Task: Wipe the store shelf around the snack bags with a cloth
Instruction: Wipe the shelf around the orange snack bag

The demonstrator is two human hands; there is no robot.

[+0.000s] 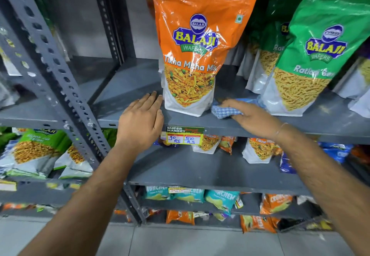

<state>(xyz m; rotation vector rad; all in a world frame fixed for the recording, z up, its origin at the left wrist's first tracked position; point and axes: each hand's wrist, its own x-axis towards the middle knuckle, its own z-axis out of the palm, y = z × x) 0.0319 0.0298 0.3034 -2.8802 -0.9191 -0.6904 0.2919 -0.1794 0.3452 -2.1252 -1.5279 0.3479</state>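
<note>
A tall orange snack bag stands upright near the front of the grey metal shelf. My left hand lies flat on the shelf's front edge, fingers together, fingertips just left of the bag's base. My right hand presses a blue-and-white checked cloth onto the shelf, between the orange bag and a green snack bag on the right. More green bags stand behind that one.
A price label hangs on the shelf's front lip. A perforated grey upright runs along the left. Lower shelves hold more snack bags. A neighbouring rack with green bags is at the left. Tiled floor lies below.
</note>
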